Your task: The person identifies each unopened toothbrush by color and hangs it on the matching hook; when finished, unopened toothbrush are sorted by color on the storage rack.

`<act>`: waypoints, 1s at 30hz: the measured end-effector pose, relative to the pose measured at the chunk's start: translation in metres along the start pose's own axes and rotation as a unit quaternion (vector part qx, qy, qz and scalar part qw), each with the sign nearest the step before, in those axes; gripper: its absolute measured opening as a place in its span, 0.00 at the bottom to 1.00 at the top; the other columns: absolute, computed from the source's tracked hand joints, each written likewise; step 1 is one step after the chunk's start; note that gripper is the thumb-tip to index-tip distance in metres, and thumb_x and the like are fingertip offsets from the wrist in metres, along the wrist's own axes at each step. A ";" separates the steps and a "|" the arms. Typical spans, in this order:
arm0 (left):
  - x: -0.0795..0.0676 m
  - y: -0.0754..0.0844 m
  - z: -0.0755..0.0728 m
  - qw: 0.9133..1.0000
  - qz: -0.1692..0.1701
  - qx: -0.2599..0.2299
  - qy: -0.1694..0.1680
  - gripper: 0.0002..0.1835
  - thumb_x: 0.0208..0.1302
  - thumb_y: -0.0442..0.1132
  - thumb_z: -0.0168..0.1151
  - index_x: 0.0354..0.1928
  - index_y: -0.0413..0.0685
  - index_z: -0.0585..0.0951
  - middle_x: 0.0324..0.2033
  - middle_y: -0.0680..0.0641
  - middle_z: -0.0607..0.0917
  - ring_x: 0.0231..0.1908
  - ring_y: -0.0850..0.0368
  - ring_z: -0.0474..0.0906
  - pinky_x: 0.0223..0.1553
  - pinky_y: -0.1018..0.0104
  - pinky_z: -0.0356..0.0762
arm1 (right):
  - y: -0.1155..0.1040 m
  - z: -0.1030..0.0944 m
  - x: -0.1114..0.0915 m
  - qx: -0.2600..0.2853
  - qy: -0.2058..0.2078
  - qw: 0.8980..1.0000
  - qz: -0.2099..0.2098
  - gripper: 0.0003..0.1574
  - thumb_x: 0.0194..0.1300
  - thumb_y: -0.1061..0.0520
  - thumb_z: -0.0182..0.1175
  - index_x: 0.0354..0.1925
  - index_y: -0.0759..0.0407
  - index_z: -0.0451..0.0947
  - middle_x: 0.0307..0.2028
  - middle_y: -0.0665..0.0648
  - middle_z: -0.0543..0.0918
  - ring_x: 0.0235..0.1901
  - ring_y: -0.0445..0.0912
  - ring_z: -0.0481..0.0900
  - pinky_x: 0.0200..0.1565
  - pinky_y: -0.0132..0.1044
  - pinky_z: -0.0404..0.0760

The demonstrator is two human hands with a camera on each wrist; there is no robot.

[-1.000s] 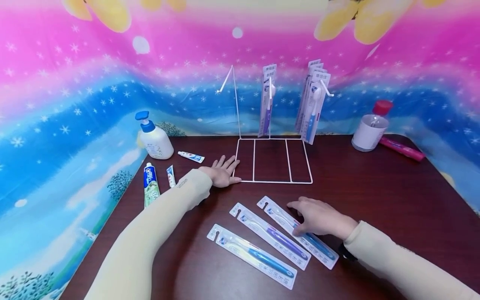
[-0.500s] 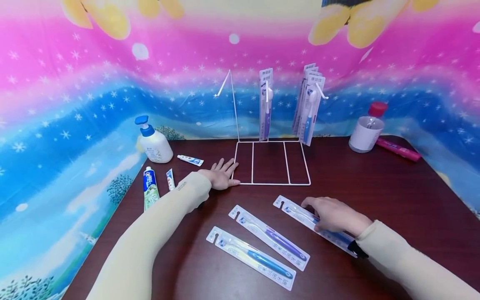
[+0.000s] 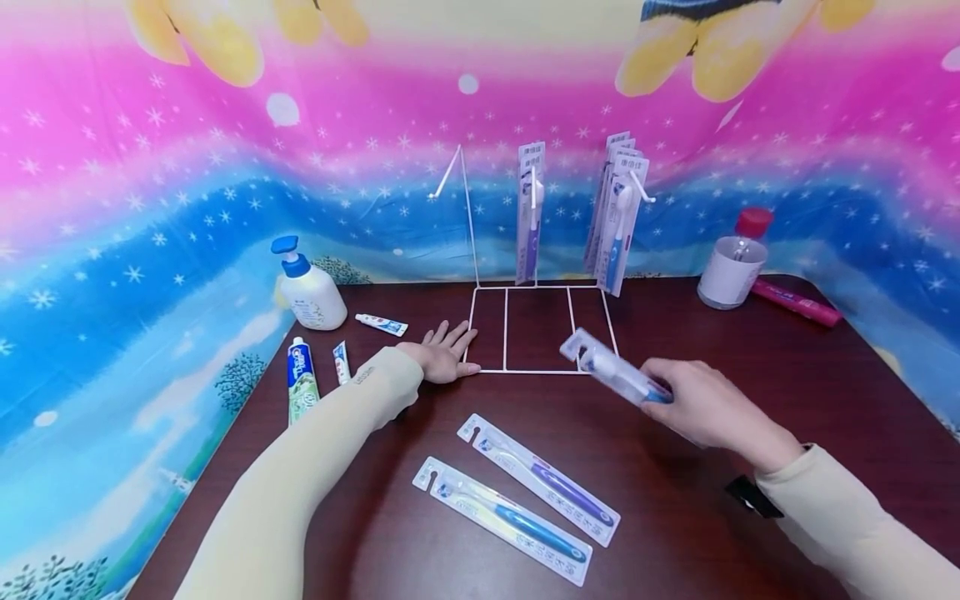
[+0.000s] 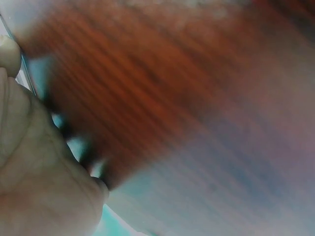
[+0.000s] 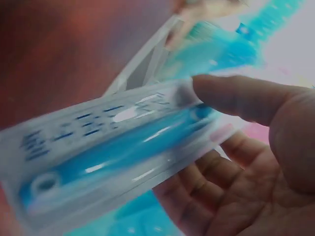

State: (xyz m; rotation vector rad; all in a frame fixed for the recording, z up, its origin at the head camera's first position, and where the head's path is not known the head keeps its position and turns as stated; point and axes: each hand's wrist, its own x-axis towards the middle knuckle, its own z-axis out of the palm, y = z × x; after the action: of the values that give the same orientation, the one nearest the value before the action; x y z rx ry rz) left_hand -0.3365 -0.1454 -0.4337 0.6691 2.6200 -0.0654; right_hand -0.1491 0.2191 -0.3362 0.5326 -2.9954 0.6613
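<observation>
My right hand point(image 3: 708, 404) pinches a packaged blue toothbrush point(image 3: 611, 367), tilted and raised over the table in front of the rack. The right wrist view shows the thumb on one face of the toothbrush pack point(image 5: 118, 142) and fingers behind it. My left hand point(image 3: 442, 352) lies with fingers spread on the left front corner of the white wire rack point(image 3: 540, 371). A purple toothbrush pack point(image 3: 540, 479) and another blue toothbrush pack point(image 3: 502, 518) lie on the table nearer me. Toothbrush packs hang from the rack's middle hook point(image 3: 531, 217) and right hook point(image 3: 621, 225); the left hook point(image 3: 444, 172) is bare.
Left of the rack stand a white pump bottle point(image 3: 311, 292) and, lying down, a large toothpaste tube point(image 3: 302, 379) and two small tubes, one nearer the bottle point(image 3: 381, 323). At the right are a red-capped bottle point(image 3: 733, 267) and a pink box point(image 3: 798, 302). Patterned cloth hangs behind.
My right hand has slid the blue toothbrush pack rightward away from the other packs, gripped it and lifted it off the table toward the rack. My left hand stays on the rack's corner.
</observation>
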 end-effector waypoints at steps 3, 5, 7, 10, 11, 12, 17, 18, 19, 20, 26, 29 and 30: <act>0.002 -0.001 0.000 1.000 -0.003 0.003 0.000 0.44 0.62 0.71 0.32 0.71 0.61 0.33 0.70 0.55 0.29 0.67 0.46 0.22 0.65 0.50 0.31 | -0.009 -0.018 0.000 0.030 0.043 0.999 0.005 0.19 0.53 0.53 0.69 0.42 0.53 0.76 0.33 0.55 0.81 0.28 0.46 0.77 0.29 0.46 0.78; 0.003 -0.001 0.001 1.000 -0.006 0.004 0.000 0.44 0.61 0.71 0.33 0.71 0.62 0.32 0.70 0.55 0.29 0.67 0.46 0.22 0.65 0.49 0.32 | -0.015 -0.029 0.001 0.044 0.071 0.996 0.011 0.20 0.54 0.50 0.68 0.43 0.53 0.74 0.34 0.57 0.82 0.29 0.48 0.79 0.29 0.49 0.79; 0.003 -0.002 0.001 1.000 -0.007 0.003 0.002 0.44 0.61 0.71 0.33 0.71 0.62 0.33 0.70 0.55 0.30 0.67 0.46 0.23 0.65 0.49 0.32 | -0.019 -0.039 0.003 0.057 0.102 0.993 0.018 0.21 0.54 0.48 0.67 0.44 0.53 0.74 0.35 0.59 0.82 0.30 0.50 0.80 0.30 0.52 0.79; 0.002 -0.002 0.001 1.000 -0.005 0.002 0.002 0.44 0.61 0.72 0.32 0.71 0.62 0.33 0.70 0.55 0.30 0.67 0.46 0.23 0.65 0.50 0.32 | -0.023 -0.050 0.009 0.075 0.147 0.986 0.031 0.26 0.54 0.44 0.66 0.47 0.56 0.73 0.39 0.63 0.82 0.33 0.56 0.81 0.33 0.56 0.78; 0.002 -0.002 0.001 1.000 -0.004 0.003 0.002 0.44 0.61 0.72 0.32 0.71 0.61 0.33 0.70 0.54 0.30 0.67 0.46 0.23 0.65 0.50 0.32 | -0.023 -0.053 0.011 0.082 0.158 0.983 0.037 0.28 0.54 0.43 0.65 0.48 0.57 0.73 0.40 0.64 0.81 0.35 0.57 0.81 0.34 0.57 0.77; 0.001 -0.001 0.001 1.000 -0.003 0.004 0.001 0.44 0.61 0.72 0.31 0.71 0.61 0.33 0.70 0.54 0.31 0.67 0.46 0.23 0.65 0.50 0.32 | -0.024 -0.056 0.013 0.089 0.168 0.981 0.041 0.29 0.54 0.43 0.65 0.50 0.57 0.73 0.42 0.64 0.81 0.37 0.59 0.81 0.35 0.58 0.77; 0.000 0.001 0.000 1.000 -0.008 0.001 -0.003 0.44 0.61 0.72 0.32 0.71 0.62 0.33 0.70 0.55 0.30 0.67 0.46 0.22 0.65 0.50 0.32 | -0.023 -0.061 0.024 0.122 0.195 0.972 0.052 0.33 0.55 0.41 0.63 0.53 0.58 0.72 0.45 0.63 0.80 0.41 0.59 0.80 0.38 0.59 0.76; 0.000 0.001 0.000 1.000 -0.008 -0.001 -0.003 0.44 0.61 0.71 0.32 0.71 0.62 0.33 0.70 0.55 0.31 0.67 0.46 0.23 0.65 0.50 0.32 | -0.022 -0.061 0.026 0.127 0.197 0.971 0.053 0.34 0.55 0.40 0.63 0.53 0.58 0.72 0.44 0.63 0.80 0.40 0.58 0.80 0.38 0.58 0.76; 0.000 0.001 0.000 1.000 -0.010 -0.001 -0.003 0.44 0.61 0.71 0.32 0.71 0.62 0.33 0.70 0.55 0.30 0.67 0.46 0.22 0.65 0.50 0.31 | -0.021 -0.061 0.028 0.130 0.198 0.970 0.054 0.34 0.55 0.40 0.63 0.53 0.58 0.72 0.44 0.63 0.80 0.40 0.58 0.80 0.38 0.58 0.76; 0.000 0.001 0.000 1.000 -0.011 0.000 -0.003 0.44 0.61 0.71 0.33 0.71 0.62 0.33 0.70 0.55 0.30 0.67 0.46 0.22 0.65 0.50 0.31 | -0.021 -0.061 0.030 0.131 0.198 0.970 0.056 0.34 0.55 0.40 0.62 0.53 0.58 0.72 0.44 0.62 0.80 0.40 0.57 0.80 0.38 0.58 0.76; -0.003 0.003 -0.003 1.000 -0.012 0.002 -0.001 0.44 0.62 0.71 0.34 0.71 0.62 0.33 0.70 0.55 0.31 0.67 0.46 0.23 0.65 0.49 0.32 | -0.016 -0.058 0.040 0.139 0.202 0.967 0.069 0.35 0.55 0.39 0.62 0.53 0.58 0.72 0.43 0.61 0.80 0.39 0.55 0.81 0.38 0.55 0.77; -0.004 0.004 -0.003 1.000 -0.012 -0.001 -0.004 0.44 0.62 0.70 0.34 0.71 0.62 0.33 0.70 0.55 0.31 0.67 0.47 0.22 0.65 0.49 0.31 | -0.013 -0.056 0.045 0.145 0.204 0.966 0.071 0.34 0.55 0.39 0.62 0.53 0.58 0.73 0.43 0.62 0.80 0.39 0.55 0.81 0.39 0.54 0.77; -0.004 0.004 -0.003 1.000 -0.010 -0.001 -0.003 0.44 0.62 0.71 0.33 0.71 0.61 0.33 0.70 0.54 0.31 0.67 0.47 0.22 0.65 0.49 0.31 | -0.012 -0.055 0.046 0.147 0.204 0.965 0.071 0.34 0.55 0.39 0.62 0.53 0.58 0.73 0.43 0.62 0.80 0.39 0.55 0.81 0.39 0.54 0.77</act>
State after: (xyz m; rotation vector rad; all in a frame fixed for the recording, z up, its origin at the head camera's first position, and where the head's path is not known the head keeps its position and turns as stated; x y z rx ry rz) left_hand -0.3326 -0.1437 -0.4287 0.6408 2.6214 -0.0698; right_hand -0.1910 0.2167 -0.2768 0.1576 -2.5773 1.0855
